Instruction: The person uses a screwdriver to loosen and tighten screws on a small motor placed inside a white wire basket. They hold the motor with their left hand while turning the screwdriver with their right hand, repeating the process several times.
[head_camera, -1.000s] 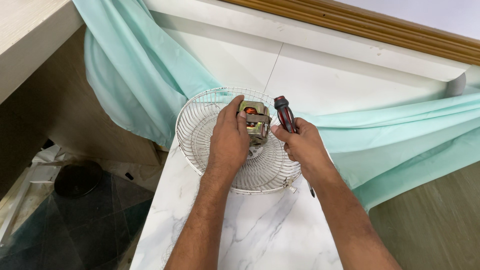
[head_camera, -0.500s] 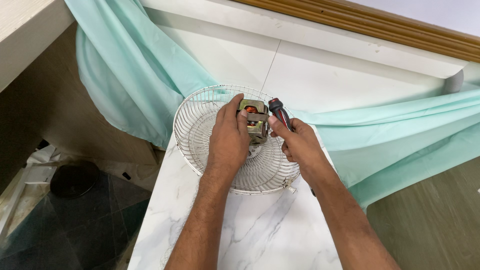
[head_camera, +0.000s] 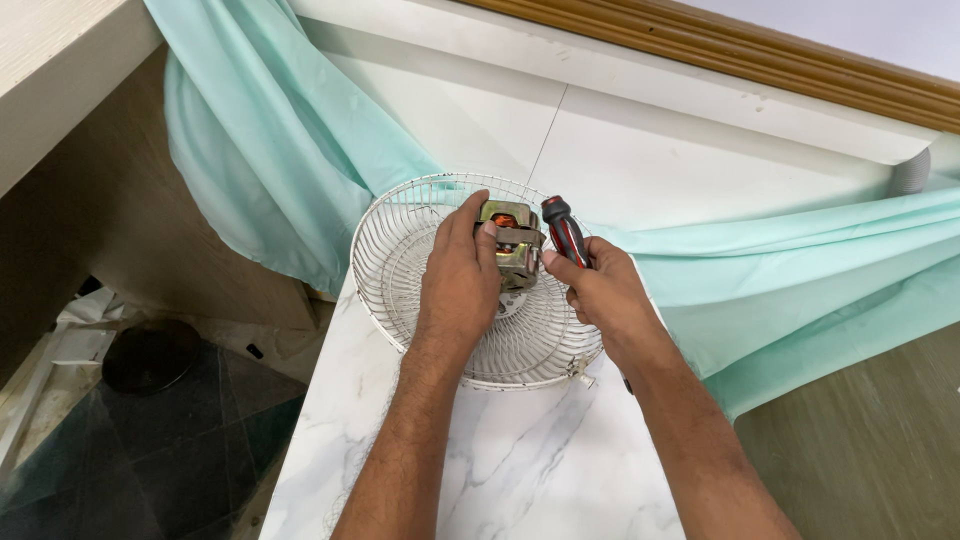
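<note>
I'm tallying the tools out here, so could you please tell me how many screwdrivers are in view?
1. The red and black screwdriver is gripped in the right hand, beside the motor that the left hand steadies on the wire fan guard. Others may lie out of frame.

Room's pretty plain: white marble-look tabletop pushed up to a white wall with a wooden trim strip on top. Mint green cloth draped around it, dark tiled floor down left.
</note>
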